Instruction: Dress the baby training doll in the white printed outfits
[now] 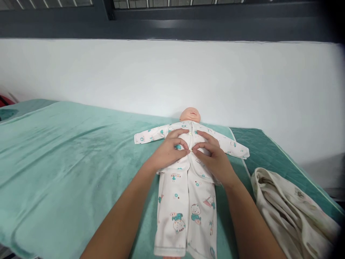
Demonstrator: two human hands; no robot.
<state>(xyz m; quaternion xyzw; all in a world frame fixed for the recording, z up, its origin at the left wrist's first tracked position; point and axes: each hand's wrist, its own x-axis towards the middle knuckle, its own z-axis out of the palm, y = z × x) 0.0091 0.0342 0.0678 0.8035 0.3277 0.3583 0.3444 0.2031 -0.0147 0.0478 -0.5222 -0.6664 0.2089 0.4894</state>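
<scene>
A baby doll (pixel 191 114) lies on its back, dressed in a white printed baby shirt (pixel 185 125) and matching pants (pixel 175 205). My left hand (pixel 172 146) pinches the shirt's front edge at the belly, thumb and index finger together. Directly opposite, my right hand (pixel 211 153) pinches the front edge at the same spot, its fingertips almost touching the left ones. A small pale button (pixel 191 150) shows between the fingertips; which hand grips it I cannot tell. Higher up, another button (pixel 190 133) sits on the shirt front. Both sleeves lie stretched outward.
Under the doll spreads a light green blanket (pixel 81 151), with a darker green quilted mat (pixel 256 144) to the right. A crumpled white cloth (pixel 291 212) lies by my right forearm. Behind the doll's head rises a white wall (pixel 161 72), below a dark metal frame (pixel 188 25).
</scene>
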